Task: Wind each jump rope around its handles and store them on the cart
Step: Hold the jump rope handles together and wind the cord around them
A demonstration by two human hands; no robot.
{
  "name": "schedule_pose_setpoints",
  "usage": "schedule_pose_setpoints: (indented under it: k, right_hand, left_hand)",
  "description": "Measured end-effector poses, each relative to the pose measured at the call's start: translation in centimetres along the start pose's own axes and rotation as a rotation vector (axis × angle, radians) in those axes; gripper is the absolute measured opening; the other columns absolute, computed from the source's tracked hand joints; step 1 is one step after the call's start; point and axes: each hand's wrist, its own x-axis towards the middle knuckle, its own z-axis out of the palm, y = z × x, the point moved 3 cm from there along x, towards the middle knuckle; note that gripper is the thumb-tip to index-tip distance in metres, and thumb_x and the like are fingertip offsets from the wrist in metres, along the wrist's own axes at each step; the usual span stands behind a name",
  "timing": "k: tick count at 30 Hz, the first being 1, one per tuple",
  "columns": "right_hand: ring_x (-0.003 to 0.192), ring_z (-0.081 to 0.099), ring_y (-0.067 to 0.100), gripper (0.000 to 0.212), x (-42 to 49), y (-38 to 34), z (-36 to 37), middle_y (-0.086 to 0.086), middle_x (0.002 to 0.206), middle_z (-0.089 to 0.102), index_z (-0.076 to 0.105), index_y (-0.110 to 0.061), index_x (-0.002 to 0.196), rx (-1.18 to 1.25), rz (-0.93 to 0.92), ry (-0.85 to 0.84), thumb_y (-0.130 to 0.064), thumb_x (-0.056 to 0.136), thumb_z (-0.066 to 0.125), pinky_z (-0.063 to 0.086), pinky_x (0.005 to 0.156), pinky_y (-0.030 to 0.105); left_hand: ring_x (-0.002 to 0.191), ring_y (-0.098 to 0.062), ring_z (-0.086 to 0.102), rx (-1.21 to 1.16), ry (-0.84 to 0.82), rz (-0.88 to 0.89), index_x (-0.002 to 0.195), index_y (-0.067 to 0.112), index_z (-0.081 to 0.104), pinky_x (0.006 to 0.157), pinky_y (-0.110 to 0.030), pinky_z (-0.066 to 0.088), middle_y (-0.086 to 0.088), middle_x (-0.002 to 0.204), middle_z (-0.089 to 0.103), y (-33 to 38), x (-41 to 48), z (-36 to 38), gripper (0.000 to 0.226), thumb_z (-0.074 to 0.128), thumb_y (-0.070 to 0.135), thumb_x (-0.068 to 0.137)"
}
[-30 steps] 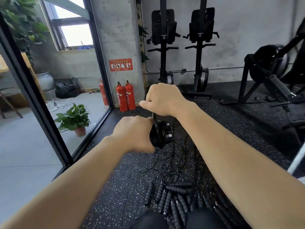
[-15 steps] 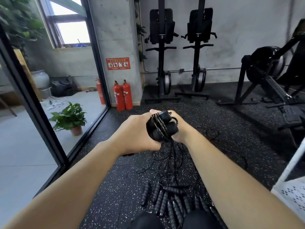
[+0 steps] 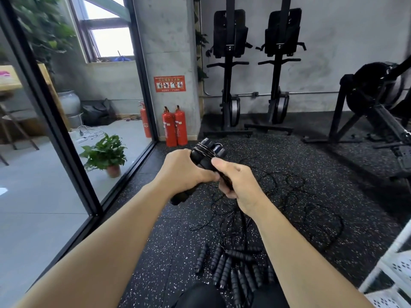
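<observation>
Jump rope bundle (image 3: 205,154), cord wound round its black handles, is being held in the air above & beyond the floor pile of loose handles (image 3: 231,263). L hand (image 3: 184,172) is gripping the handles, fingers curled. R hand (image 3: 238,183) is curling round the wound part, thumb pressing on top. Loose cords (image 3: 289,192) are lying just beyond the pile. White cart (image 3: 395,263) is standing right of it.

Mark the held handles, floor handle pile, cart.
held handles (image 3: 206,152): head view, rope-wound top end.
handle pile (image 3: 223,266): head view, a middle grip.
cart (image 3: 402,265): head view, white perforated shelf.
</observation>
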Motion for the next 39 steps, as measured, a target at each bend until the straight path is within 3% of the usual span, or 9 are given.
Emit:
schedule_pose_setpoints:
  k: [3, 6, 9, 13, 18, 22, 29, 35, 39]
  right_hand:
    - [0.034, 0.032, 0.002, 0.041, -0.2, -0.7, 0.1, -0.014, 0.039, 0.042, 0.052, -0.013, 0.058, -0.025, -0.035, 0.070, -0.033, 0.092, 0.062, 0.024, 0.036, 0.012]
    - [0.034, 0.032, 0.001, 0.044, -0.5, -0.9, 0.3, -0.013, 0.039, 0.041, 0.049, -0.010, 0.057, -0.053, -0.063, 0.089, -0.032, 0.094, 0.060, 0.025, 0.037, 0.012]
    - [0.031, 0.036, -0.001, 0.042, -0.8, -0.9, 0.5, -0.012, 0.037, 0.044, 0.049, -0.011, 0.058, 0.007, -0.035, 0.101, -0.027, 0.096, 0.056, 0.026, 0.035, 0.010]
    - [0.031, 0.036, 0.000, 0.045, -1.1, -1.4, 0.7, -0.010, 0.038, 0.044, 0.048, -0.007, 0.061, -0.003, 0.000, 0.066, -0.032, 0.098, 0.053, 0.028, 0.035, 0.011]
    - [0.050, 0.045, 0.018, 0.077, -0.5, -0.9, -0.1, 0.008, 0.056, 0.049, 0.060, 0.010, 0.078, -0.439, 0.013, 0.136, -0.060, 0.096, 0.033, 0.036, 0.051, 0.029]
    - [0.067, 0.062, 0.030, 0.049, -1.0, -2.0, -0.8, 0.009, 0.063, 0.064, 0.069, -0.006, 0.076, -0.833, -0.073, 0.219, -0.041, 0.098, 0.044, 0.051, 0.065, 0.037]
    - [0.060, 0.059, 0.024, 0.047, -1.7, -6.0, 1.2, 0.005, 0.062, 0.062, 0.060, -0.007, 0.062, -1.098, -0.272, 0.273, -0.038, 0.095, 0.050, 0.047, 0.058, 0.030]
    - [0.053, 0.048, 0.022, 0.048, -1.0, -10.0, 2.9, 0.000, 0.053, 0.046, 0.042, -0.013, 0.051, -1.177, -0.422, 0.177, -0.035, 0.093, 0.052, 0.045, 0.061, 0.032]
    - [0.054, 0.048, 0.014, 0.046, 1.0, -11.8, 2.7, -0.004, 0.052, 0.049, 0.049, -0.014, 0.049, -1.296, -0.438, 0.019, -0.032, 0.091, 0.053, 0.042, 0.062, 0.031]
  left_hand:
    - [0.053, -0.004, 0.053, 0.037, -0.019, 0.006, 0.071, 0.013, 0.063, 0.051, -0.018, 0.043, 0.007, 0.060, 0.061, 0.2, -0.2, 0.2, 0.044, 0.083, 0.050, 0.060]
    - [0.070, -0.011, 0.062, 0.162, -0.009, -0.044, 0.080, 0.024, 0.057, 0.064, -0.029, 0.050, 0.011, 0.072, 0.064, 0.4, -0.6, 0.0, 0.058, 0.068, 0.068, 0.046]
    - [0.079, -0.014, 0.061, 0.279, -0.035, -0.102, 0.096, 0.027, 0.046, 0.072, -0.033, 0.051, 0.012, 0.083, 0.060, 0.1, -1.2, 0.3, 0.060, 0.073, 0.062, 0.055]
    - [0.082, -0.018, 0.062, 0.164, -0.030, -0.157, 0.093, 0.028, 0.048, 0.078, -0.038, 0.055, 0.010, 0.085, 0.061, 0.0, -1.8, 0.8, 0.052, 0.070, 0.055, 0.054]
    - [0.086, -0.022, 0.064, 0.051, 0.052, -0.248, 0.096, 0.025, 0.057, 0.083, -0.041, 0.056, 0.004, 0.090, 0.065, -0.3, -1.2, -0.9, 0.059, 0.063, 0.053, 0.045]
    - [0.076, -0.025, 0.068, 0.055, 0.073, -0.285, 0.086, 0.019, 0.064, 0.075, -0.044, 0.061, -0.002, 0.081, 0.069, -1.5, -0.5, -2.9, 0.046, 0.069, 0.047, 0.050]
    - [0.073, -0.022, 0.067, 0.197, 0.059, -0.276, 0.087, 0.018, 0.063, 0.071, -0.036, 0.060, 0.000, 0.079, 0.066, -2.4, -0.1, -3.5, 0.031, 0.072, 0.040, 0.068]
    - [0.074, -0.024, 0.059, 0.481, 0.031, -0.119, 0.076, 0.023, 0.045, 0.062, -0.028, 0.044, 0.006, 0.074, 0.055, 0.1, -0.6, -2.5, 0.033, 0.070, 0.045, 0.074]
    - [0.072, -0.024, 0.055, 0.696, -0.057, 0.139, 0.100, 0.024, 0.049, 0.059, -0.029, 0.042, 0.008, 0.070, 0.047, 2.3, -1.5, -1.9, 0.042, 0.069, 0.046, 0.072]
